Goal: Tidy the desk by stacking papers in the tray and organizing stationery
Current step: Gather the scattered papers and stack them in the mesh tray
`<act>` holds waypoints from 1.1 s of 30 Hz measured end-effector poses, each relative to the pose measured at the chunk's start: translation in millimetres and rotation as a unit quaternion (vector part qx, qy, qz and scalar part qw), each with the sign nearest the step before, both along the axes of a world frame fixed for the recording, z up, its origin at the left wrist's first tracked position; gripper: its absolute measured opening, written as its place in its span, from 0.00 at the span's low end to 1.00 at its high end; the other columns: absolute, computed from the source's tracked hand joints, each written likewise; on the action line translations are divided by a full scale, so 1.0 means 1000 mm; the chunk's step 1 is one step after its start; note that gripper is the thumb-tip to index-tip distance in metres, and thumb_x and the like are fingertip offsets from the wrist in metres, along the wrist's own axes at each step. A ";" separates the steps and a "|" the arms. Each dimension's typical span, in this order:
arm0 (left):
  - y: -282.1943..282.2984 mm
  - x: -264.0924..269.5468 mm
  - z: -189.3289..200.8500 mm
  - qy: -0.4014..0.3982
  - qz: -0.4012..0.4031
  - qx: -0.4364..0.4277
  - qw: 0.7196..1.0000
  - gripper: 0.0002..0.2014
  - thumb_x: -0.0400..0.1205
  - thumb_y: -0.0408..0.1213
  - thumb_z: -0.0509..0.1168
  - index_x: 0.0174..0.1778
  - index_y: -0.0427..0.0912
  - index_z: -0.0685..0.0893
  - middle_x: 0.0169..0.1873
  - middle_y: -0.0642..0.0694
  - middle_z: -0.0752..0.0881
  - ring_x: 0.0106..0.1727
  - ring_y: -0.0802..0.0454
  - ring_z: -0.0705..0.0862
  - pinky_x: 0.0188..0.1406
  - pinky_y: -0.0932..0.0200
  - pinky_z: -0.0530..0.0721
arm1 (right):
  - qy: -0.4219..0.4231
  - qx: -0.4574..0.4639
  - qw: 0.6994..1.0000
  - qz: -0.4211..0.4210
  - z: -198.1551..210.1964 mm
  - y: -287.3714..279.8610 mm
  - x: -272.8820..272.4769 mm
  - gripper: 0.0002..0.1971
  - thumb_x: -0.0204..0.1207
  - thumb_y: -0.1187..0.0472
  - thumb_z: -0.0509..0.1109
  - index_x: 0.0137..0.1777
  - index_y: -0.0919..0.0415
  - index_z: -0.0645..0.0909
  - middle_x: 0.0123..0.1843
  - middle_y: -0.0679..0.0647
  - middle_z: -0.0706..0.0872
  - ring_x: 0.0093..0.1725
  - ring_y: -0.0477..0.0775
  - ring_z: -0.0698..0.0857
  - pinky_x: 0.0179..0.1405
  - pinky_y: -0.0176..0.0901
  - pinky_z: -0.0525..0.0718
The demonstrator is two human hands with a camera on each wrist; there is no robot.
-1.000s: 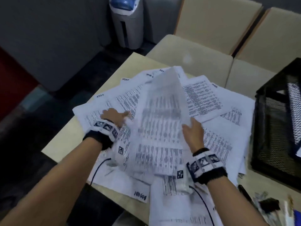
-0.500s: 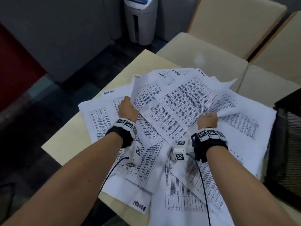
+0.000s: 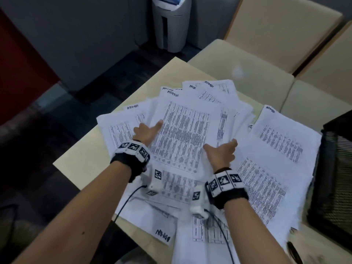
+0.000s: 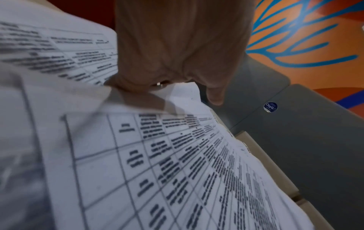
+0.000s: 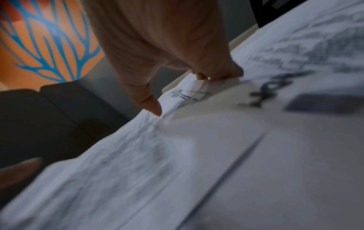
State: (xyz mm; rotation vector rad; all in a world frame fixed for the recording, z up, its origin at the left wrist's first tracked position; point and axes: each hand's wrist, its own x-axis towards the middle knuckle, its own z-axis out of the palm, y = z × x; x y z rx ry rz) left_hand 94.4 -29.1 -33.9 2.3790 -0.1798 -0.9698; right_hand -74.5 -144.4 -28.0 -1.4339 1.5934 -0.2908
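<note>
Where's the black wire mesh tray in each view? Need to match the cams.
Head: the black wire mesh tray stands at the right edge, right of the scattered white printed sheets.
Left wrist: not in it.
Right wrist: only a dark corner at the top right, probably the tray, beyond the paper.
Shared landmark: the white printed sheets, which both the left hand and the right hand touch, show in all three.

Both forearms are bare, with no sleeves. Each wrist carries a black band (image 3: 131, 164) topped by a row of white blocks printed with black square markers. Beside each black band, on the inner side, sits a small white box (image 3: 198, 204) bearing the same markers, and a thin black cable (image 3: 125, 202) trails from it.
</note>
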 end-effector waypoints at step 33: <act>0.009 -0.088 0.140 -0.015 -0.035 -0.503 0.863 0.09 0.77 0.35 0.70 0.52 0.39 0.84 0.43 0.49 0.88 0.45 0.58 0.88 0.45 0.67 0.85 | -0.387 -0.206 0.899 0.021 0.126 0.019 -0.083 0.13 0.66 0.69 0.79 0.47 0.58 0.82 0.41 0.48 0.87 0.39 0.39 0.86 0.43 0.35 0.85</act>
